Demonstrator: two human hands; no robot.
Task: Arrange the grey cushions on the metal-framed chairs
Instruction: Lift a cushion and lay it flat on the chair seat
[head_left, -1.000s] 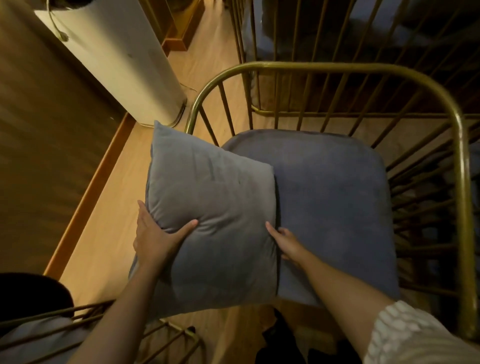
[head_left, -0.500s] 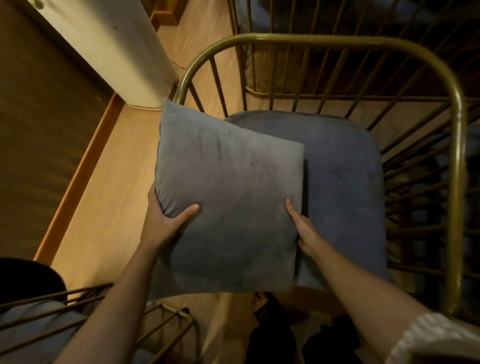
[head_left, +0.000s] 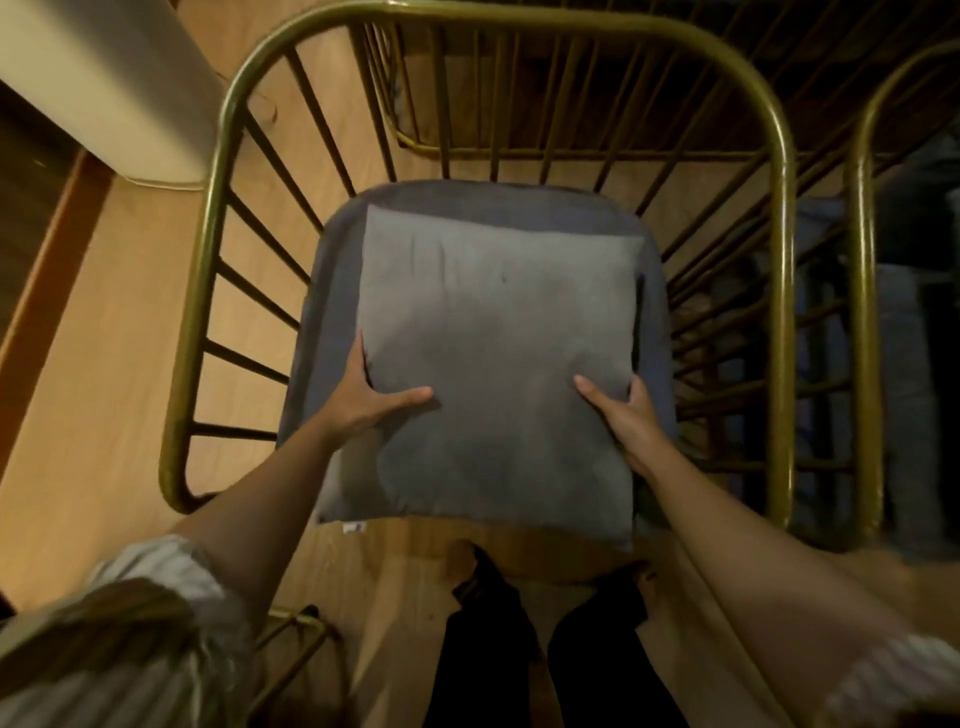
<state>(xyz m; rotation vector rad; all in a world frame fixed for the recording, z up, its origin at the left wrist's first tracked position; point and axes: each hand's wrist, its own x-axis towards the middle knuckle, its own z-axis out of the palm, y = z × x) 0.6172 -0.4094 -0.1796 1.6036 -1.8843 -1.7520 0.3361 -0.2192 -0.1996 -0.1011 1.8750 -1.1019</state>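
A square grey cushion (head_left: 493, 332) is held flat over the darker grey seat pad (head_left: 483, 200) of a brass metal-framed chair (head_left: 779, 260). My left hand (head_left: 371, 397) grips the cushion's left edge, thumb on top. My right hand (head_left: 626, 415) grips the right edge the same way. The cushion covers most of the seat pad and overhangs its front edge toward me. Whether it rests on the pad or hovers just above I cannot tell.
A white cylindrical appliance (head_left: 104, 88) stands on the wooden floor (head_left: 104, 364) at the upper left. A second brass chair frame (head_left: 862, 260) is close on the right, another (head_left: 301, 623) at lower left. My legs (head_left: 519, 649) stand just in front of the seat.
Both hands carried the cushion rightward, from beside the seat's left edge to centred over the seat pad. The view shifted to look straight down on the chair.
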